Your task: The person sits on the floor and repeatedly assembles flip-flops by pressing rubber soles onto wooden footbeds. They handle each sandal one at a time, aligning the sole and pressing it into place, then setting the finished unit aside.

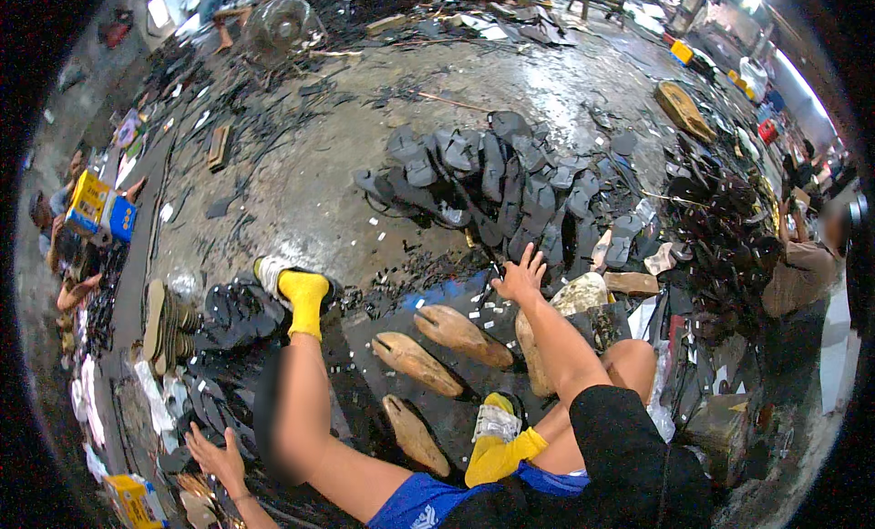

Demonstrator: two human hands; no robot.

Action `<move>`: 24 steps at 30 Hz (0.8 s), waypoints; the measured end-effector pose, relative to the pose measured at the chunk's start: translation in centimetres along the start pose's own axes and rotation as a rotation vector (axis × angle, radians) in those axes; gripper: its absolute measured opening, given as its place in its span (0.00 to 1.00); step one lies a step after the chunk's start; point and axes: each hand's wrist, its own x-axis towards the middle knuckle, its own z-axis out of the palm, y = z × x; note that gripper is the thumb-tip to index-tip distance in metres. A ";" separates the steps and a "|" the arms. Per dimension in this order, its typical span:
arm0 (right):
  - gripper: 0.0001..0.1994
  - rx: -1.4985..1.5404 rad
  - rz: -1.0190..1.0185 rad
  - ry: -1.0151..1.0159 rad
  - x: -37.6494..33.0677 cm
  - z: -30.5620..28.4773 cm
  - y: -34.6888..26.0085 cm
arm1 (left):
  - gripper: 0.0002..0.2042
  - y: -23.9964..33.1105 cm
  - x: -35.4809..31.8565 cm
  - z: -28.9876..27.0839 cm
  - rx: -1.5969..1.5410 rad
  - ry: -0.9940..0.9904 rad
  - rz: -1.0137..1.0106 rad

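Note:
My right hand reaches forward with its fingers spread, at the near edge of a heap of dark grey sandals. Whether its fingertips touch the nearest sandal is too small to tell. My left hand is out at the lower left, fingers apart and nothing in it, beside dark sole-shaped pieces. Between my legs, several wooden shoe lasts lie on a dark mat: one last is farthest, another last lies left of it, and a third last is nearest me. My right forearm partly covers a further last.
A stack of tan-edged soles stands left of my yellow-socked foot. Black scraps are piled at the right, near a seated person. People sit at the left by a yellow-and-blue box. A fan stands far back.

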 end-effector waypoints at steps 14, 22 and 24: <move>0.30 0.347 0.063 0.363 3.7 -2.7 7.4 | 0.24 18.4 -7.2 -7.3 -1.122 -0.325 0.362; 0.19 0.803 0.209 0.925 0.8 -4.4 6.4 | 0.30 22.7 -10.9 -11.0 -0.378 -0.435 0.689; 0.18 1.750 0.012 0.498 -4.7 -4.9 4.4 | 0.29 26.4 -11.8 -12.8 -0.762 -0.682 0.401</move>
